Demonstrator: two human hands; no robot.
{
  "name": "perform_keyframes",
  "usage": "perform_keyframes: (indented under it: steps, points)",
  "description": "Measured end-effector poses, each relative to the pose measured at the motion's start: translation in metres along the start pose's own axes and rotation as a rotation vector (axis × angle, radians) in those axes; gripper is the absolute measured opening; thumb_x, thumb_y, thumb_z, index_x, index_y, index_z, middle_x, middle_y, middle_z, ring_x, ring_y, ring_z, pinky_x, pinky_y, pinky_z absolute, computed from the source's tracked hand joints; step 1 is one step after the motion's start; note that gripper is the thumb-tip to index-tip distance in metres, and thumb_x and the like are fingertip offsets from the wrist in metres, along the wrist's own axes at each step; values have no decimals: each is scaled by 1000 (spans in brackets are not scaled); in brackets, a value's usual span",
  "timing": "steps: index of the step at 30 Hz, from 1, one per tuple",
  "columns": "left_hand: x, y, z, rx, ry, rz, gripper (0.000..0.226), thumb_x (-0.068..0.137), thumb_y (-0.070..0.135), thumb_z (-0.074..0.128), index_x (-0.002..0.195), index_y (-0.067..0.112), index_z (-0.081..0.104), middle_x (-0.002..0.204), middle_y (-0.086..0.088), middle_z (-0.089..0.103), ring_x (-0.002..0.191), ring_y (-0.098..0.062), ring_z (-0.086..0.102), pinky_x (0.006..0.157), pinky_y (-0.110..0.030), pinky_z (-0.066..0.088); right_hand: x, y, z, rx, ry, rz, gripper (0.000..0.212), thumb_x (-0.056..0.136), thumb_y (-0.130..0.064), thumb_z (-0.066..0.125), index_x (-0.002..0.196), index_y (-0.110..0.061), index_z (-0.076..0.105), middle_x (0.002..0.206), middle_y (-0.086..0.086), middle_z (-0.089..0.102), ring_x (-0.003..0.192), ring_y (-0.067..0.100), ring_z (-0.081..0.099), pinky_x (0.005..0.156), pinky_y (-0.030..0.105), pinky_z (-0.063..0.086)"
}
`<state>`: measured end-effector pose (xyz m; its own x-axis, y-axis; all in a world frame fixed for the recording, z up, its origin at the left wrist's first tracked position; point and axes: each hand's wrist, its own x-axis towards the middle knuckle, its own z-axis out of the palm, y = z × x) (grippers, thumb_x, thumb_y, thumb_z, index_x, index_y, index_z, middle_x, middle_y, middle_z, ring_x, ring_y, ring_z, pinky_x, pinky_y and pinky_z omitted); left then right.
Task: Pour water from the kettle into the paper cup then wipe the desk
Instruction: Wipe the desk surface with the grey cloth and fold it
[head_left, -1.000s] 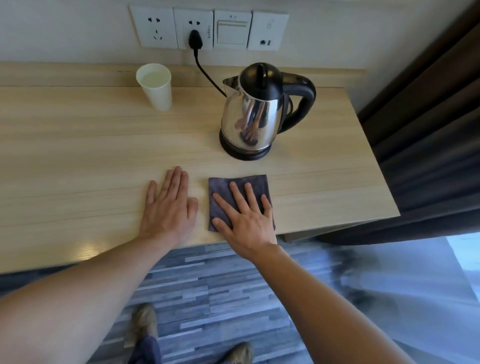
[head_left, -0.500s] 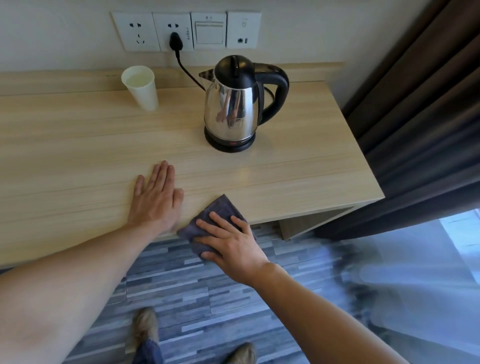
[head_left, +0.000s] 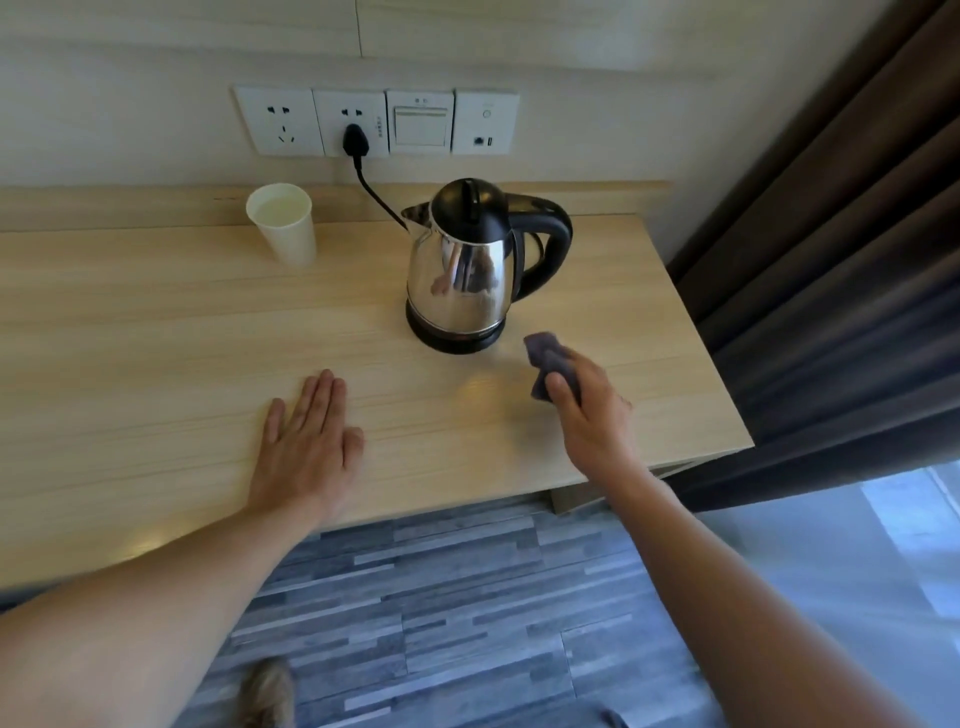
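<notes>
A steel kettle (head_left: 460, 280) with a black lid and handle stands on its base at the back right of the wooden desk (head_left: 156, 332). A white paper cup (head_left: 283, 223) with water in it stands to its left near the wall. My right hand (head_left: 587, 410) grips a bunched dark grey cloth (head_left: 545, 358) just right of the kettle's base, a little above the desk. My left hand (head_left: 306, 441) lies flat, fingers together, on the desk near the front edge.
A black cord (head_left: 376, 195) runs from the kettle to a wall socket (head_left: 353, 124). Dark curtains (head_left: 831, 260) hang to the right of the desk. Grey plank floor lies below the front edge.
My right hand has gathered the cloth from the desk's front edge and carried it up and right, beside the kettle. My left hand stays flat in place.
</notes>
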<state>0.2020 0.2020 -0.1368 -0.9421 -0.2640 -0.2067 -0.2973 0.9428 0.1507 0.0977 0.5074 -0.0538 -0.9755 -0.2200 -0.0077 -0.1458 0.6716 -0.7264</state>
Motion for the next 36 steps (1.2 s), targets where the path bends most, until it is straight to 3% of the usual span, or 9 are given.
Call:
perform_keyframes:
  steps: [3,5,7,11,18,27,30,33,36]
  points:
    - [0,-1,3,5,14,4,68,105,48,1,164,18,-12,175,1,-15,161,-12,-12,132,-47,-3,43,14,17,-244,-102,34,41,107,-47,40,144,-37,54,166,-7,35,153,21,28,118,55,27]
    - [3,-2,4,3,12,8,70,102,49,-2,164,18,-11,174,1,-15,161,-12,-12,132,-47,-3,57,22,35,-405,-272,53,57,104,-63,31,158,-45,30,175,-7,8,160,21,0,126,54,10]
    - [2,-2,5,2,14,9,71,101,50,-3,164,18,-11,173,1,-16,161,-12,-12,132,-47,-3,57,29,52,-550,-346,52,69,96,-79,21,160,-54,8,174,-9,-8,159,21,-17,127,54,-2]
    - [5,-3,5,-6,17,15,71,101,50,-2,164,18,-10,174,2,-16,161,-12,-12,132,-48,-3,51,28,63,-639,-292,45,73,91,-85,18,157,-60,-1,174,-9,-10,159,23,-18,127,55,-4]
    - [4,-3,5,1,7,11,69,103,49,-1,163,18,-13,174,1,-17,161,-12,-14,132,-49,-1,10,19,74,-647,-349,-2,74,91,-85,19,156,-60,-4,173,-8,-14,158,24,-22,127,55,-6]
    - [3,-1,1,-52,7,20,68,107,45,14,166,16,-3,176,0,-8,162,-13,-8,132,-48,-3,-60,-4,108,-585,-395,-104,62,100,-75,19,157,-60,-1,172,-14,-18,158,22,-23,125,54,-9]
    - [3,-11,-3,-215,-17,70,71,103,46,14,167,15,8,177,0,-1,162,-13,-5,131,-45,-6,-77,-13,122,-557,-402,-136,61,101,-72,21,157,-59,1,172,-13,-17,157,22,-24,125,54,-11]
    - [4,-23,-12,-583,-35,72,76,97,47,20,165,13,22,176,-1,9,159,-7,-1,129,-37,-8,-93,-26,140,-534,-405,-158,59,103,-69,26,157,-59,3,173,-13,-16,157,23,-23,123,53,-13]
    - [-8,-35,-19,-863,-33,17,71,100,44,31,162,10,29,175,-4,14,155,-5,3,132,-39,-1,-106,-45,163,-499,-403,-206,56,105,-62,31,158,-56,12,174,-11,-7,158,23,-19,123,51,-11]
